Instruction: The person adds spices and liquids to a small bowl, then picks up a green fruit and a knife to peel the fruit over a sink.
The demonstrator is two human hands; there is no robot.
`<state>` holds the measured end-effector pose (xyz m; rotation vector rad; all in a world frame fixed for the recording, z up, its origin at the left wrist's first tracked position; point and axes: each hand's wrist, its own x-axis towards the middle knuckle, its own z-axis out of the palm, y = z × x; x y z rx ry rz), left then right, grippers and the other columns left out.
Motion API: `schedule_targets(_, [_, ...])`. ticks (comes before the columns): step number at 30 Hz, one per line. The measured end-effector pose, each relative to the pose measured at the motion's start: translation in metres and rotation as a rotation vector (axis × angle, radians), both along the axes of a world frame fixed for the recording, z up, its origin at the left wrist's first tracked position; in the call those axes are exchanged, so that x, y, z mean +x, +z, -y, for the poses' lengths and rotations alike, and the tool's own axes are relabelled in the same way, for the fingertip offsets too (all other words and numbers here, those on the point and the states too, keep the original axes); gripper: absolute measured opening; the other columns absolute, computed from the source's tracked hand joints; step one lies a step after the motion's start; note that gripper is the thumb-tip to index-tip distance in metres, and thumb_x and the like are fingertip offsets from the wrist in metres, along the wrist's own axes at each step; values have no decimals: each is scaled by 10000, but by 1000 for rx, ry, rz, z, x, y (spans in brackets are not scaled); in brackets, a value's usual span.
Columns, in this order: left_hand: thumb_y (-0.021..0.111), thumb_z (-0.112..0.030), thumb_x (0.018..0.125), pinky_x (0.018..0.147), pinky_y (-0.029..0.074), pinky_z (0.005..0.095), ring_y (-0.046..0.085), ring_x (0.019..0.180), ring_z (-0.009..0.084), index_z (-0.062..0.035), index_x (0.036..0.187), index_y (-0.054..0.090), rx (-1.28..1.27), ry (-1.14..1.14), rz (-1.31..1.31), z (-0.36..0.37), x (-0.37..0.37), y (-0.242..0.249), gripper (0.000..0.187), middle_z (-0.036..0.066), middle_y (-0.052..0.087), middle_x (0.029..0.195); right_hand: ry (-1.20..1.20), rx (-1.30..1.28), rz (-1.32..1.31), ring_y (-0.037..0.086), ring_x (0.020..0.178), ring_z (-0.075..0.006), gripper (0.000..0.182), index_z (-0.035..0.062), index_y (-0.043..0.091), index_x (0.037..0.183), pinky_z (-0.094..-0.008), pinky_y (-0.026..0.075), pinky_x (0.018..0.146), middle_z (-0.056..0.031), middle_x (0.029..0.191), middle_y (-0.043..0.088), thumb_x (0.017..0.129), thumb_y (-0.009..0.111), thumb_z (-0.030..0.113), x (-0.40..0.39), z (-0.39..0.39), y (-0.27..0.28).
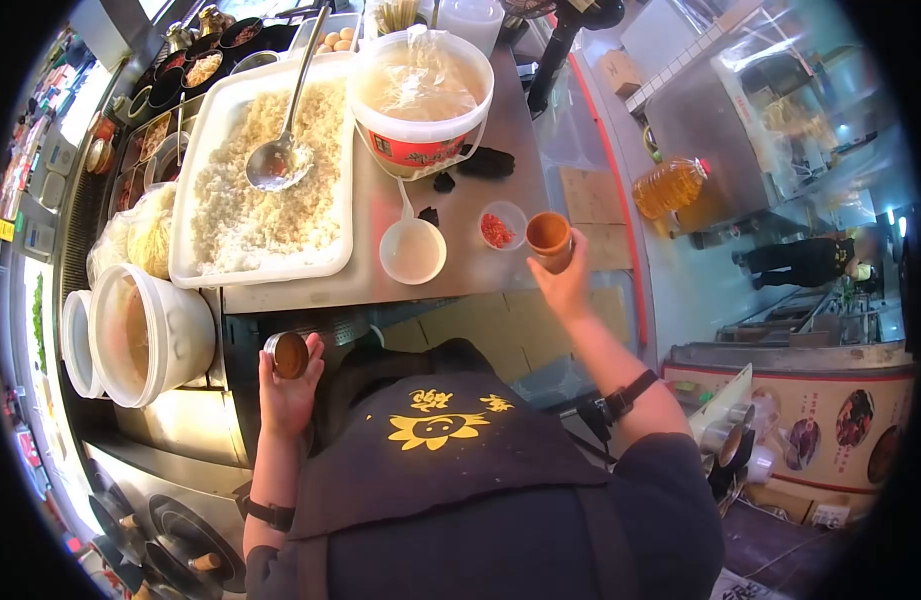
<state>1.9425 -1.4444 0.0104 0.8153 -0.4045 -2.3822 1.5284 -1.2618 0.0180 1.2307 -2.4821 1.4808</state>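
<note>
My left hand point(286, 400) is closed around a small round lid point(289, 355) with a metallic rim and a brown inner face, held in front of the counter's edge. In my right hand point(563, 288) is a small brown jar point(551, 240), its open mouth facing up and its inside orange-brown. Just left of this jar, a clear little cup point(499, 228) with chopped red pieces sits on the counter. A white long-handled scoop point(414, 250) with pale contents lies farther left.
A big white tray point(331, 240) of rice holds a metal ladle point(273, 165). Beside it stands a plastic-covered white bucket point(421, 125). White tubs point(131, 335) are at the left, pans point(166, 530) lower left. An oil bottle point(671, 188) and another person point(806, 260) appear at right.
</note>
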Motion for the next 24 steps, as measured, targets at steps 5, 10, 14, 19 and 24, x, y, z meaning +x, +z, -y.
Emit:
schedule_targets(5, [330, -523, 966, 1095, 239, 417, 380, 1310, 307, -71, 1321, 427, -16, -12, 66, -1, 1, -5, 582, 172, 469, 1362, 41, 144, -443, 504, 1094, -367, 664, 48, 432, 1223, -445, 414, 935, -169, 1146, 531, 665, 791, 68, -43, 11, -26])
schedule_targets(10, [322, -525, 966, 1110, 218, 423, 365, 1322, 311, -67, 1334, 409, 22, -9, 34, 1, 3, -9, 594, 172, 460, 1369, 11, 192, -434, 498, 1084, -379, 625, 61, 448, 1210, -457, 413, 926, -165, 1134, 538, 669, 760, 67, -44, 19, -28])
schedule_targets(14, [329, -522, 965, 1111, 217, 419, 361, 1327, 311, -64, 1336, 405, 40, -37, 47, 2, -1, -9, 594, 172, 461, 1368, 4, 250, -495, 494, 1100, -365, 552, 79, 471, 1195, -448, 418, 926, -143, 1139, 543, 694, 701, 64, -49, 22, -37])
schedule_targets(19, [331, -518, 965, 1112, 217, 418, 363, 1327, 314, -64, 1337, 400, 16, -55, 70, 4, -3, -8, 591, 171, 474, 1356, 21, 358, -533, 487, 1125, -339, 523, 91, 487, 1183, -430, 415, 940, -122, 1156, 538, 696, 671, 50, -48, 25, -27])
schedule_targets(24, [331, -512, 967, 1114, 214, 420, 365, 1326, 317, -57, 1332, 404, 48, -37, 54, 3, -2, -10, 587, 175, 479, 1349, 29, 368, -499, 480, 1121, -359, 610, 81, 458, 1216, -441, 405, 957, -142, 1144, 527, 661, 704, 23, -52, 24, -33])
